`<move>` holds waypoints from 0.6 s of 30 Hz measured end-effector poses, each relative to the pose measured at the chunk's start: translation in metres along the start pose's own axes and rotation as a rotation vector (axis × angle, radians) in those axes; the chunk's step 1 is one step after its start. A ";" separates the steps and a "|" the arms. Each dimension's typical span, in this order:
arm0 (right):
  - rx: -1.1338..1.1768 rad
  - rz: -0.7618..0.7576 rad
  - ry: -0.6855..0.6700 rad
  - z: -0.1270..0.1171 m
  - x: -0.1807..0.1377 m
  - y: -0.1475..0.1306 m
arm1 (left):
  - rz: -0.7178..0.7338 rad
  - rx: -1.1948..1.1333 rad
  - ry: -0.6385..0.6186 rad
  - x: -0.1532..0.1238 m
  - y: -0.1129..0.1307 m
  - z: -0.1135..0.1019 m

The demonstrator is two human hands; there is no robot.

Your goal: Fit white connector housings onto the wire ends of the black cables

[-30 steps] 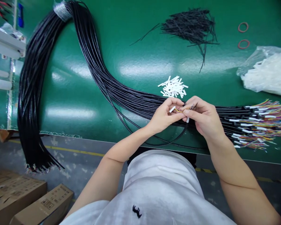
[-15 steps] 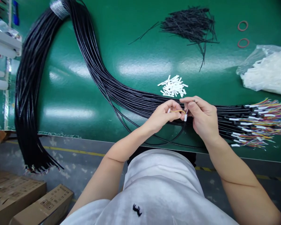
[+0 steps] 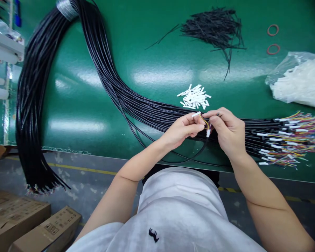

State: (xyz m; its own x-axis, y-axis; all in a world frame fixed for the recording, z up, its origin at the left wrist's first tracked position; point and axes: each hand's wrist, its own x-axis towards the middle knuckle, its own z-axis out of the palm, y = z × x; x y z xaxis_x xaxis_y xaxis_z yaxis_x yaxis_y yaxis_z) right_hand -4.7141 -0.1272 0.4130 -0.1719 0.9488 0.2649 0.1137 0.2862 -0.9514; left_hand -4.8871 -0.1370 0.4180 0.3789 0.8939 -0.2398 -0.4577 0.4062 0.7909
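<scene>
My left hand [image 3: 182, 132] is bending its fingers beside a white connector [image 3: 196, 114], at one o'clock from its palm; I cannot tell whether they are gripping it. My right hand [image 3: 228, 131] is pinching thin wires [image 3: 211, 126] in closed fingers, the tips partly hiding them. A white sleeve [image 3: 208, 133] is showing between my hands, at five o'clock from the connector, a black cable [image 3: 205, 146] curving below. At twelve o'clock, white pieces [image 3: 195, 98] are lying on the table [image 3: 147, 52].
</scene>
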 end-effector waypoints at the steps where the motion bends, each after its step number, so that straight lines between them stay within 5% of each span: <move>1: 0.003 0.030 -0.037 0.000 0.000 -0.002 | 0.030 -0.006 0.001 0.001 -0.001 -0.001; 5: 0.049 0.130 -0.105 -0.001 0.002 -0.005 | 0.050 0.081 0.028 0.001 -0.004 -0.006; 12: 0.077 0.118 0.018 -0.002 0.002 0.000 | 0.047 0.600 -0.126 -0.003 -0.009 -0.013; 15: 0.159 0.170 0.025 -0.001 0.003 0.004 | 0.115 0.570 -0.132 -0.002 -0.003 -0.016; 18: 0.244 0.225 -0.033 -0.001 0.005 0.005 | 0.187 0.396 0.009 -0.001 0.004 -0.017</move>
State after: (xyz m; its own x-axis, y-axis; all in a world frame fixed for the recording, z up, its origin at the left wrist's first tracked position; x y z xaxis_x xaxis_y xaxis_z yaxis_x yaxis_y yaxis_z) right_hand -4.7130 -0.1210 0.4094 -0.2008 0.9787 0.0421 -0.0850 0.0254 -0.9961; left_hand -4.9029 -0.1328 0.4115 0.3106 0.9475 -0.0758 -0.1733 0.1349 0.9756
